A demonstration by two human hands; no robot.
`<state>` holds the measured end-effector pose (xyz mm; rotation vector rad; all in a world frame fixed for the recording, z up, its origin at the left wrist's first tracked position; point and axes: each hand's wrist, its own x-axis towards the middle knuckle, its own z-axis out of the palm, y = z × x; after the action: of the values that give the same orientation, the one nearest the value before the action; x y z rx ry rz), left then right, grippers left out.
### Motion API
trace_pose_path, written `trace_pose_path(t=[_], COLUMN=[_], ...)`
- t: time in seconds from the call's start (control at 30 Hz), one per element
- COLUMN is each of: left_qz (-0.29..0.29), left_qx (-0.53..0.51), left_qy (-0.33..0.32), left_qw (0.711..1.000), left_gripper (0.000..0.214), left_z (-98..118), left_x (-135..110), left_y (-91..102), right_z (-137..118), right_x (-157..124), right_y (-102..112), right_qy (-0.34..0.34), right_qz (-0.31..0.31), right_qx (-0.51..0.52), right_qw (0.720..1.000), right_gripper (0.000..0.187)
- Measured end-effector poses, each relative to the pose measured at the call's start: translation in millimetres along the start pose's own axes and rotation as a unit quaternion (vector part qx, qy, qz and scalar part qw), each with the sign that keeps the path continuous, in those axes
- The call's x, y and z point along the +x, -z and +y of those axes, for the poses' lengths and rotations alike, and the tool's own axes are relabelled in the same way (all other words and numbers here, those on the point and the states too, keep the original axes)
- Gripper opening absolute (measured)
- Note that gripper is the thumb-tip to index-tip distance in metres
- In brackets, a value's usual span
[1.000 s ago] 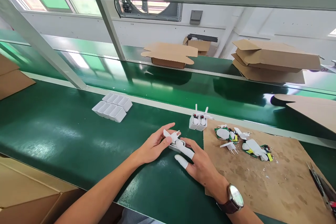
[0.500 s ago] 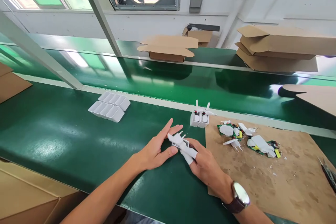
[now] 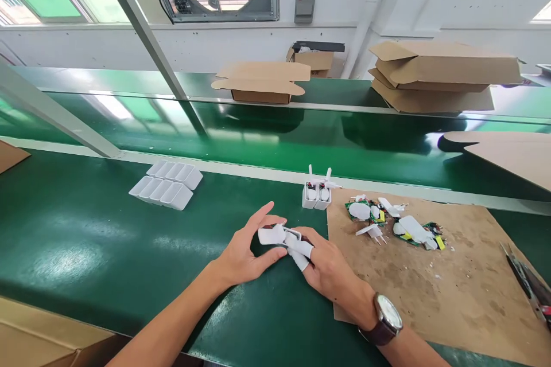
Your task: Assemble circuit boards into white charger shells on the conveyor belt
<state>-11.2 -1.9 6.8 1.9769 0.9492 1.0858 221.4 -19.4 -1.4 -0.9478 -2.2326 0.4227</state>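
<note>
tabletop (image 3: 86, 241): big glossy green belt-style surface that runs the whole width of the view, and everything below sits on it

cardboard boxes (image 3: 443, 69): a stack of flattened ones on the far strip at the back right, with one more open box (image 3: 262, 77) to the left of them, all well apart from the hands

cardboard sheet (image 3: 430, 298): brown and scuffed, lying flat on the tabletop just right of the hands, and its near-left corner slides under the right wrist

white shells (image 3: 166, 186): two neat rows of empty casings lying side by side, out to the left and well clear of the hands

left hand (image 3: 245, 252): fingers curled in narrow, thumb underneath and fingertips on top, pinching the left end of the white charger piece (image 3: 275, 235)

right hand (image 3: 327, 266): closed on the other end of that same piece, with white finger cots (image 3: 303, 249) on a couple of fingers and a watch (image 3: 387, 318) on the wrist

white charger piece: held low between both hands, just above the tabletop, near the sheet's left edge

parts pile (image 3: 396, 223): green circuit boards and white plug bits scattered on the far-left part of the sheet

upright casings (image 3: 316, 195): a pair standing together with prongs sticking up, just beyond the hands

cutting tool (image 3: 523, 281): dark, at the sheet's right edge. Can't tell if it's scissors or snips.
</note>
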Motion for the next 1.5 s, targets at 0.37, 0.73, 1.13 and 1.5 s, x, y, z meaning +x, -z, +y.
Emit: trace_pose_path(t=[0.37, 0.73, 1.13, 1.5], left_qz=[0.013, -0.008, -0.015, -0.025], left_qx=[0.0, 0.04, 0.041, 0.048], left_qy=[-0.01, 0.001, 0.004, 0.003], left_qw=[1.0, 0.999, 0.999, 0.999], left_gripper=[0.067, 0.061, 0.056, 0.059], left_z=[-7, -6, -5, -10], left_x=[-2, -1, 2, 1], left_y=[-2.7, 1.1, 2.5, 3.1], right_z=[-7, -5, -5, -1], right_x=[3, 5, 6, 1], right_y=[-1, 1, -3, -6], right_qy=[-0.026, -0.054, -0.028, -0.022], right_qz=[0.035, 0.017, 0.02, 0.05], right_qx=[-0.029, -0.017, -0.012, 0.021], right_qw=[0.999, 0.998, 0.999, 0.998], right_gripper=[0.031, 0.04, 0.038, 0.039])
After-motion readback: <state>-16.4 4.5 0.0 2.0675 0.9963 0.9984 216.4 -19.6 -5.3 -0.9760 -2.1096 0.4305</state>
